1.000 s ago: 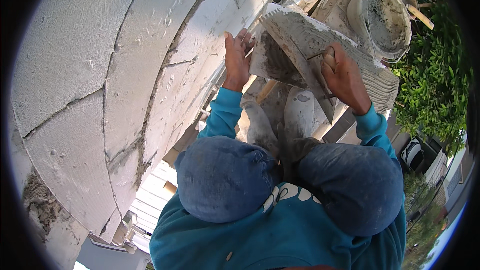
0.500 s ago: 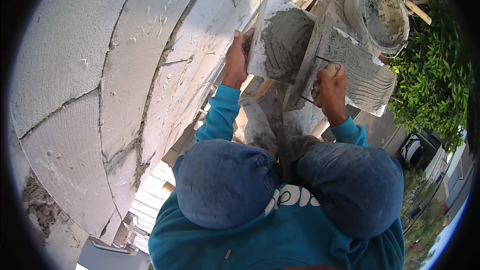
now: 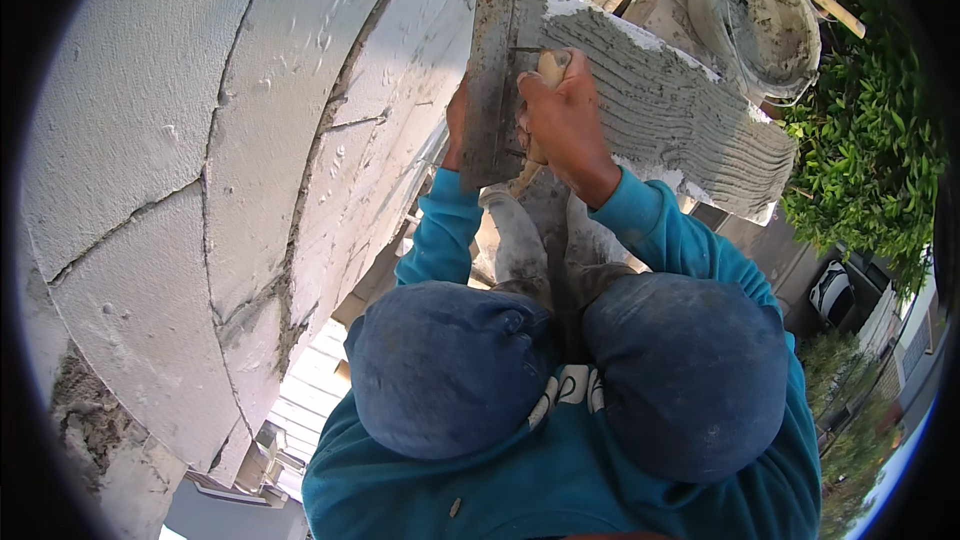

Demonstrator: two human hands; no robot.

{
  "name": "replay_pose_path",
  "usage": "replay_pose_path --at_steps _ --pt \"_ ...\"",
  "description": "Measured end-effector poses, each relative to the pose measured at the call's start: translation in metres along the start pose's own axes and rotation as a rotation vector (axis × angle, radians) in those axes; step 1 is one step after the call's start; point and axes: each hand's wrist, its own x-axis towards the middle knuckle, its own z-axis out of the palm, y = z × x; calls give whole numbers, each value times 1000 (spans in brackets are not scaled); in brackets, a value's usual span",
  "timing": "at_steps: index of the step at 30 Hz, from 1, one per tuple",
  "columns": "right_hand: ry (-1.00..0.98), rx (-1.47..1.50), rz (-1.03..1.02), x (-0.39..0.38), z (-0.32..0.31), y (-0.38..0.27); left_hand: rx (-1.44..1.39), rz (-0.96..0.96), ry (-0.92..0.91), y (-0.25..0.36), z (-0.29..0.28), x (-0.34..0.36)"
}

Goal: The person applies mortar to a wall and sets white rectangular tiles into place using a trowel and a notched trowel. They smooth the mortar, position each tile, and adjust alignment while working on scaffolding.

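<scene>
My right hand (image 3: 572, 130) is closed around the wooden handle of a notched trowel (image 3: 492, 30). Its long grey metal blade stands tilted near the left end of a white block (image 3: 562, 6), teeth at the far end. Ridged grey mortar (image 3: 690, 110) coats the block's upper face in long combed lines. Of my left hand (image 3: 457, 130) only the back and wrist show, just left of the blade. The blade hides its fingers, so whether it touches the block is not visible.
A wall of large pale blocks (image 3: 150, 70) rises close on my left. Beyond the coated block stands a mortar-smeared bucket (image 3: 705, 10), with a wooden handle (image 3: 838, 13) at its rim. Green foliage (image 3: 860, 130) borders the right side. My bent knees (image 3: 450, 370) are close below.
My right hand has swept the trowel leftward across the block to its left end. The blade now covers my left fingers, and the mortar there, smeared before, shows combed ridges.
</scene>
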Motion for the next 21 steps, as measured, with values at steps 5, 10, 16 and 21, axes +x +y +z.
replay_pose_path --at_steps 5,10,16,21 --pt "-42 342 148 11 -23 -11 -194 -86 -32 10 3 8" --pt "158 623 292 -4 -87 -26 -272 -29 -100 0 2 13" --pt "-108 248 94 -14 -215 0 -204 -15 -70 3 12 13" --pt "-341 -843 -161 -14 -179 -91 -339 -60 -142 0 -1 17"
